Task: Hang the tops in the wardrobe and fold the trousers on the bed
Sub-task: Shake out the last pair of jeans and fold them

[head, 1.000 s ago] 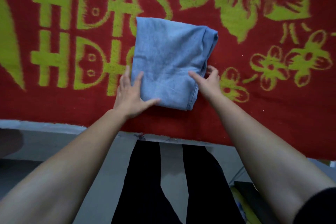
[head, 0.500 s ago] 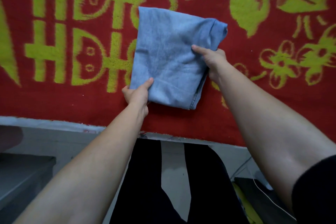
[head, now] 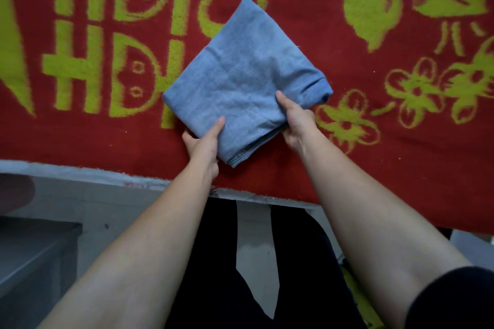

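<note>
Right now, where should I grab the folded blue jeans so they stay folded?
Take the folded jeans by the two edges beside the near corner, reaching from the bed's near side, thumbs on top, as the left hand and right hand do. Loose layers show along the near-right edge, so pinching there probably keeps them together.

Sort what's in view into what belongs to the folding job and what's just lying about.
Belongs to the job:
- folded blue trousers
- left hand and right hand, each with a grip on the trousers' near edges
- red blanket covering the bed

Just lying about:
- grey unit on the floor, lower left
</note>
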Tool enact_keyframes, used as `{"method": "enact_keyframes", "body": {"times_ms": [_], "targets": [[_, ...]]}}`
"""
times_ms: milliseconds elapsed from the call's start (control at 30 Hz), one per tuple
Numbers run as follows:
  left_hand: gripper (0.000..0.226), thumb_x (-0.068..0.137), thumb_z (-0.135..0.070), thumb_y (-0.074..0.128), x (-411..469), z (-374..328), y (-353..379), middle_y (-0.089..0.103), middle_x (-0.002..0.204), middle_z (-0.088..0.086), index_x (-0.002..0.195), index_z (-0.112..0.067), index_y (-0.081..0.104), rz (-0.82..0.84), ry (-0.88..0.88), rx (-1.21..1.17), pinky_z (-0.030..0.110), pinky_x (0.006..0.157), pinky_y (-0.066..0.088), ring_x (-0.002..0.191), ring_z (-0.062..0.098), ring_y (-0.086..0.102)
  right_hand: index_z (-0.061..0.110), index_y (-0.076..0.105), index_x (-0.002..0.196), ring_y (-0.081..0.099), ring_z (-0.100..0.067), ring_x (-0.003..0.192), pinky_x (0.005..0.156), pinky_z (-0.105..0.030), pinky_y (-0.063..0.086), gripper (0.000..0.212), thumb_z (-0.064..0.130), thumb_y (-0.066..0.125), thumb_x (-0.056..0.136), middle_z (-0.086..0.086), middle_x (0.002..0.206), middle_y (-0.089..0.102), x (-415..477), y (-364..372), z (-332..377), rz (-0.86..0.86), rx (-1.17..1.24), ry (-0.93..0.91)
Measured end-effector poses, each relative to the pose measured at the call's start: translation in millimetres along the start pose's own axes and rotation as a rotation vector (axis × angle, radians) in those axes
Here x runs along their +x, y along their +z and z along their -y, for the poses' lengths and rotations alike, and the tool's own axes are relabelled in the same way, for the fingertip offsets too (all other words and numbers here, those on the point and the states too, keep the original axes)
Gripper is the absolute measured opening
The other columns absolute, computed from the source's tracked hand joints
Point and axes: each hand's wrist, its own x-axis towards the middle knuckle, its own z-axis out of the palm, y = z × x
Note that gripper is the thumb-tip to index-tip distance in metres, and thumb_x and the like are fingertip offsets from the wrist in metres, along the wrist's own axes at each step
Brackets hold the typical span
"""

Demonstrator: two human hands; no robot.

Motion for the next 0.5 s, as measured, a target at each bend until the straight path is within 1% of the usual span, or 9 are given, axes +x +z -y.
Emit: {"method": "enact_keyframes", "body": {"times_ms": [33, 100, 167, 200, 233, 300, 400, 500], "targets": [[0.078, 0.065, -0.018, 0.09, 0, 1, -1, 0.067, 0.117, 0.001, 0.127, -0.019, 0.044, 0.038, -0.005, -0.009, 0.048, 0.087, 0.058, 0.1, 0.021, 0.07, -0.001, 0.063, 0.115, 0.074, -0.025, 0.092, 0.084, -0.044, 0.06, 0.059, 0.018, 0.091, 0.067, -0.012, 0.107, 0.074, 2, -1, 1, -0.018, -0.032, -0.024], [0.065, 0.069, -0.005, 0.086, 1, -4, 1, 0.07, 0.115, 0.007, 0.124, -0.01, 0.051, 0.091, 0.039, -0.014, 0.043, 0.082, 0.06, 0.097, 0.022, 0.071, 0.0, 0.062, 0.117, 0.071, -0.021, 0.096, 0.088, -0.038, 0.058, 0.064, 0.027, 0.091, 0.067, -0.009, 0.112, 0.072, 0, -1, 4, -0.09, -0.211, -0.119], [0.051, 0.074, 0.004, 0.079, -4, -15, 5, 0.072, 0.105, 0.003, 0.118, -0.006, 0.057, 0.106, 0.132, 0.061, 0.028, 0.072, 0.06, 0.086, 0.013, 0.071, -0.001, 0.059, 0.12, 0.066, -0.017, 0.099, 0.088, -0.031, 0.054, 0.061, 0.03, 0.087, 0.074, -0.005, 0.113, 0.068, -7, 2, 9, -0.157, -0.394, -0.251], [0.047, 0.075, 0.005, 0.078, -8, -22, 7, 0.07, 0.1, -0.002, 0.116, -0.008, 0.058, 0.107, 0.179, 0.1, 0.022, 0.067, 0.058, 0.081, 0.008, 0.069, 0.0, 0.059, 0.119, 0.064, -0.018, 0.1, 0.088, -0.03, 0.052, 0.057, 0.03, 0.084, 0.078, -0.007, 0.112, 0.067, -14, 5, 12, -0.173, -0.469, -0.31], [0.047, 0.076, 0.006, 0.077, -13, -30, 6, 0.069, 0.098, -0.004, 0.115, -0.011, 0.057, 0.112, 0.22, 0.125, 0.02, 0.065, 0.056, 0.079, 0.005, 0.067, 0.0, 0.059, 0.118, 0.065, -0.022, 0.102, 0.089, -0.033, 0.052, 0.054, 0.03, 0.082, 0.079, -0.011, 0.112, 0.068, -21, 8, 17, -0.186, -0.542, -0.374], [0.046, 0.076, 0.005, 0.077, -26, -50, 1, 0.069, 0.098, -0.004, 0.113, -0.014, 0.056, 0.133, 0.28, 0.138, 0.022, 0.066, 0.055, 0.079, 0.006, 0.067, 0.001, 0.062, 0.114, 0.066, -0.032, 0.108, 0.093, -0.04, 0.052, 0.052, 0.035, 0.081, 0.08, -0.017, 0.114, 0.069, -41, 17, 29, -0.206, -0.681, -0.489], [0.044, 0.078, 0.007, 0.075, -56, -85, -13, 0.069, 0.098, -0.002, 0.111, -0.015, 0.056, 0.163, 0.361, 0.123, 0.027, 0.068, 0.057, 0.079, 0.009, 0.067, 0.004, 0.064, 0.118, 0.063, -0.037, 0.112, 0.091, -0.039, 0.048, 0.049, 0.037, 0.077, 0.084, -0.018, 0.116, 0.07, -90, 31, 53, -0.178, -0.808, -0.621], [0.042, 0.077, 0.006, 0.075, -102, -127, -32, 0.07, 0.101, 0.003, 0.108, -0.016, 0.057, 0.176, 0.492, 0.116, 0.035, 0.077, 0.057, 0.087, 0.02, 0.069, 0.006, 0.057, 0.128, 0.059, -0.04, 0.116, 0.091, -0.039, 0.043, 0.049, 0.033, 0.072, 0.089, -0.019, 0.123, 0.066, -155, 43, 77, -0.115, -0.834, -0.741]]}}
